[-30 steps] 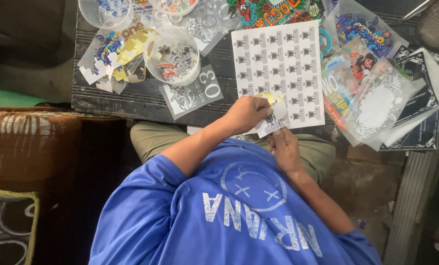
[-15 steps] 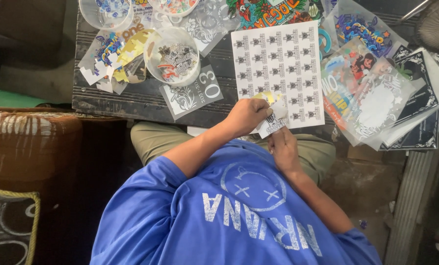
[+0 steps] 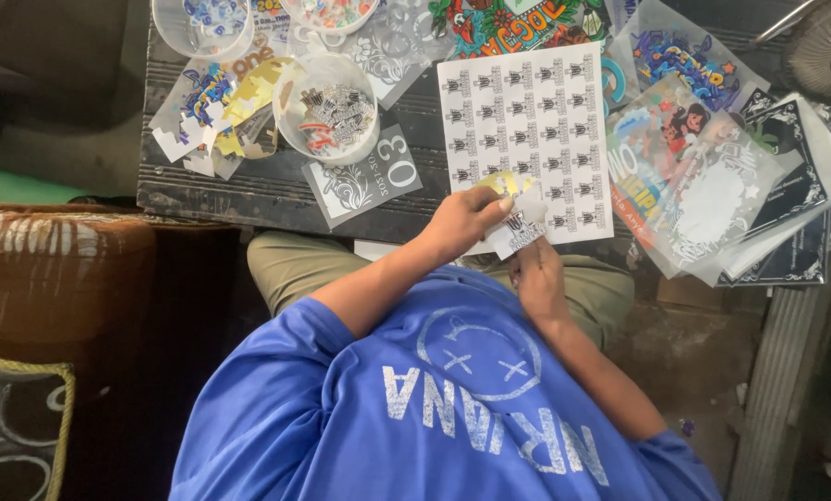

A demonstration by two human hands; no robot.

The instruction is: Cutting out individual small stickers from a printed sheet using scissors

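Observation:
My left hand (image 3: 462, 223) reaches in from the left and is closed around a yellow-handled item (image 3: 501, 182) that is mostly hidden. It meets a small cut-out sticker piece (image 3: 525, 228) with a black and white design. My right hand (image 3: 536, 276) pinches that piece from below, over my lap at the table's near edge. Just beyond both hands lies a white sticker sheet (image 3: 527, 111) printed with rows of small black emblems. What the yellow item is, I cannot tell.
A dark wooden table (image 3: 248, 190) carries a clear tub of cut stickers (image 3: 327, 111), two more tubs at the far edge (image 3: 202, 23), loose sticker scraps (image 3: 216, 116) and a pile of colourful printed sheets (image 3: 712, 186) on the right. A brown cushion (image 3: 53, 278) sits to the left.
Both hands stay at the same spot; the small sticker piece has shifted only slightly between the fingers.

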